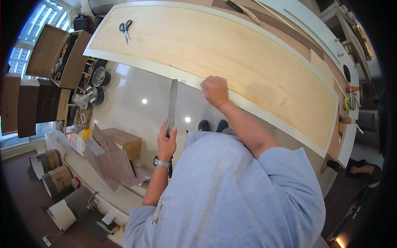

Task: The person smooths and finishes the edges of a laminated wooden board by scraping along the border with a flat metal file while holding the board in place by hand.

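Observation:
My left hand [167, 140] is closed around the lower end of a long, flat grey metal file [172, 99]. The file points away from me, its far tip at the near edge of a long panel [198, 37] with a pale wood face and white border. A wristwatch is on my left wrist. My right hand [215, 90] rests on the panel's near white border with its fingers curled in. Whether anything is inside those fingers is hidden. Toward the panel's far left lie scissors [125, 31] with dark blue handles.
A wooden-handled brush [243, 10] lies beyond the panel. Small bottles and a yellow tin [349, 103] stand at the right end. Buckets [99, 76] and wooden cabinets [70, 58] are at left. Brown offcut sheets [118, 165] lean at lower left, near several rolls [58, 182].

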A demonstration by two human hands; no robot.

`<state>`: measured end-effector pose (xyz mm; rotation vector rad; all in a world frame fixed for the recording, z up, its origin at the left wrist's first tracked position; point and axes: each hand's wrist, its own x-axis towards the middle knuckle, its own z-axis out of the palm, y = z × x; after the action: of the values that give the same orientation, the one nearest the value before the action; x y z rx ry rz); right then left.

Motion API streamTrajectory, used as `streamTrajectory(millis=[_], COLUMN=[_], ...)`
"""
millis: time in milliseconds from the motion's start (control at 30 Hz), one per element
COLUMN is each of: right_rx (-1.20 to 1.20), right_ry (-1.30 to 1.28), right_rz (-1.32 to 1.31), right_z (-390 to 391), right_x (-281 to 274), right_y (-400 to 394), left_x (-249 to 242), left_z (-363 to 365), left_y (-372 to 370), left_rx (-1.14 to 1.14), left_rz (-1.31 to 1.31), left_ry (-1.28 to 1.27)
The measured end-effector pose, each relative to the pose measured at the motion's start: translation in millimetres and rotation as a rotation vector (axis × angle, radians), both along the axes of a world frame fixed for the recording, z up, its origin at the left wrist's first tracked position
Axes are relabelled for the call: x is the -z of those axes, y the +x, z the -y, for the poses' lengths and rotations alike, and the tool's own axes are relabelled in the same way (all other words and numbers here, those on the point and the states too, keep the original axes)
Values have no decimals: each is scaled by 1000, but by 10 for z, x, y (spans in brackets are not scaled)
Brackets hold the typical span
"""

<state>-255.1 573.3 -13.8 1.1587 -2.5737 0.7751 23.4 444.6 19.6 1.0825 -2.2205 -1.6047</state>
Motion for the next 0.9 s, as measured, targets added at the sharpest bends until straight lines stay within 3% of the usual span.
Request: streamTrajectory(millis=[133, 233, 367, 500, 633, 733, 900], right_rx=[383, 618, 805, 819, 823, 827, 832], right_ry=[-77, 116, 350, 423, 486, 496, 482], right_rz=[12, 33, 216, 196, 192, 222, 205], right_z=[-601, -1223, -1653, -1697, -1642, -1663, -1653], right_x=[-8, 24, -26, 132, -49, -10, 27], right_y=[-454, -780, -1014, -1084, -1081, -1030, -1088], left_x=[158, 34, 304, 400, 404, 337, 369], left_z=[-2, 25, 40, -58, -192, -272, -34], left_y=[-85, -230, -374, -552, -1152, -1601, -972], left_rx=[145, 317, 486, 494, 578, 601, 508], left_rz=[-108, 140, 55, 59, 185, 90, 64], left_ry=[-214, -107, -374, -467, -562, -551, -519])
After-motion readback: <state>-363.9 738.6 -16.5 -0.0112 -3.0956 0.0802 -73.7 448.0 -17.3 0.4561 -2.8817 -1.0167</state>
